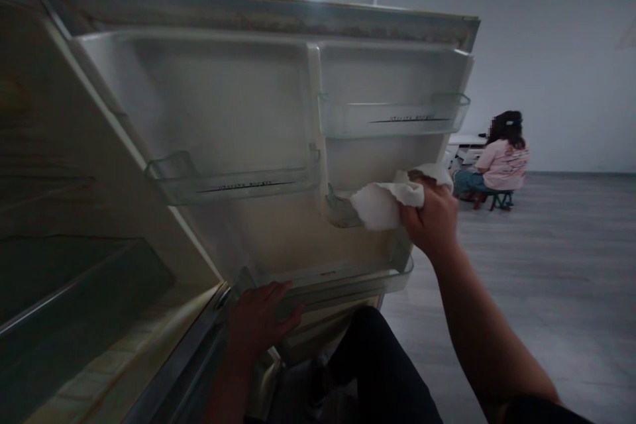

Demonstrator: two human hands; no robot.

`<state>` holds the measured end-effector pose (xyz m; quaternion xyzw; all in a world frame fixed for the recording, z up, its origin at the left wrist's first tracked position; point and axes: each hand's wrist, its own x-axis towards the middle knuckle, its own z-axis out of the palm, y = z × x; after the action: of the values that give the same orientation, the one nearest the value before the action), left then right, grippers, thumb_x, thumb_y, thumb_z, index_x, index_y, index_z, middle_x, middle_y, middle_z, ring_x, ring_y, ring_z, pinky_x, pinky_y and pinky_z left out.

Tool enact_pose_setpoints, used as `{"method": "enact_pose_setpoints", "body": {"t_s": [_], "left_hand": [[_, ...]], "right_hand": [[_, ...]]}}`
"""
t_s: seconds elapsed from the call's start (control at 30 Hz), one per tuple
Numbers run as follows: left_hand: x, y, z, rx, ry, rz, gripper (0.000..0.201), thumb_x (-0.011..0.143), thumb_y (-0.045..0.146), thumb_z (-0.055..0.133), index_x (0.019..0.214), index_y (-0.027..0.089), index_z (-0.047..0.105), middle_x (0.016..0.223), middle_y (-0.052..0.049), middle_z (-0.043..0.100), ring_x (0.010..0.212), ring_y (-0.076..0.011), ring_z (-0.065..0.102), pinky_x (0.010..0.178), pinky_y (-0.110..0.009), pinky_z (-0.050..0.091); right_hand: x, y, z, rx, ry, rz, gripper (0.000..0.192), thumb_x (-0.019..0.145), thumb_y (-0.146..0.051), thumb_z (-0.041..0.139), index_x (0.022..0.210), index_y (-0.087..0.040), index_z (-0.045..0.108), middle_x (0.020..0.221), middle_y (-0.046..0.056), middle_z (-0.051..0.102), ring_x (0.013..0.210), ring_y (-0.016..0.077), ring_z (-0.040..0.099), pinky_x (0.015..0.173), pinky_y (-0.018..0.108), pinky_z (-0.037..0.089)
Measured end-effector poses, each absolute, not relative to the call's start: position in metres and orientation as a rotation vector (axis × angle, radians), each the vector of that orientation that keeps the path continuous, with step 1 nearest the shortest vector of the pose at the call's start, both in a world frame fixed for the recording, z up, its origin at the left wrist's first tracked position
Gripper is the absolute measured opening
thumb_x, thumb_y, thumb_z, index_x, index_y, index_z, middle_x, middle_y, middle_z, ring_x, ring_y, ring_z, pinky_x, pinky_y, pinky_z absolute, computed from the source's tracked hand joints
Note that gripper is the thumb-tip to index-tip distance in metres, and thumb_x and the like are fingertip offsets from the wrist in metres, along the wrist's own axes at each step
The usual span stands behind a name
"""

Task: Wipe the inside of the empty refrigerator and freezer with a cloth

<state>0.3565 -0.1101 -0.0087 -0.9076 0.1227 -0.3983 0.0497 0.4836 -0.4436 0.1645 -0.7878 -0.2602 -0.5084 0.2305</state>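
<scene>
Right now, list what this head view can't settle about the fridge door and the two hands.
- Small shelf behind the white cloth: mostly covered by the cloth, which the right hand grips.
- Lettering on the two upper door shelves: too small and dim to read.
- Left hand palm and what it presses near the bottom shelf: hidden by the hand.
- Fridge interior: dark, cut off at the left edge.

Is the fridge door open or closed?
Open. The fridge door is swung out, showing its inner shelves; the right hand presses a white cloth against it.
</scene>
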Motion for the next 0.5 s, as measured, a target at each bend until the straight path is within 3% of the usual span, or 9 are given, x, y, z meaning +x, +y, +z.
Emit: {"method": "enact_pose_setpoints", "body": {"t_s": [0.13,0.3,0.5], "left_hand": [[0.356,-0.11,-0.006,-2.792,0.388,-1.184,0.038,0.087,0.054,0.064,0.107,0.023,0.071,0.094,-0.004,0.079,0.078,-0.0236,0.074,0.074,-0.037,0.053],[0.357,-0.111,-0.006,-2.825,0.365,-1.158,0.037,0.087,0.055,0.063,0.107,0.025,0.07,0.094,-0.003,0.078,0.078,-0.0235,0.074,0.073,-0.037,0.052],[0.358,-0.108,-0.008,-2.763,0.387,-1.205,0.037,0.09,0.055,0.059,0.106,0.024,0.07,0.093,-0.004,0.078,0.076,-0.0226,0.074,0.072,-0.036,0.052]], "right_hand": [[0.495,-0.426,0.203,-2.096,-0.943,-1.145,0.018,0.095,-0.026,0.041,0.097,-0.019,0.058,0.095,0.009,0.064,0.091,0.024,0.059,0.081,0.035,0.045],[0.511,-0.373,0.234,-2.117,-1.419,-0.89,0.021,0.101,-0.03,0.037,0.102,-0.018,0.054,0.112,0.013,0.061,0.105,0.0252,0.055,0.094,0.039,0.044],[0.505,-0.373,0.239,-2.292,-1.454,-0.93,0.027,0.096,-0.032,0.053,0.117,-0.017,0.055,0.132,0.015,0.051,0.127,0.031,0.044,0.109,0.047,0.036]]}}
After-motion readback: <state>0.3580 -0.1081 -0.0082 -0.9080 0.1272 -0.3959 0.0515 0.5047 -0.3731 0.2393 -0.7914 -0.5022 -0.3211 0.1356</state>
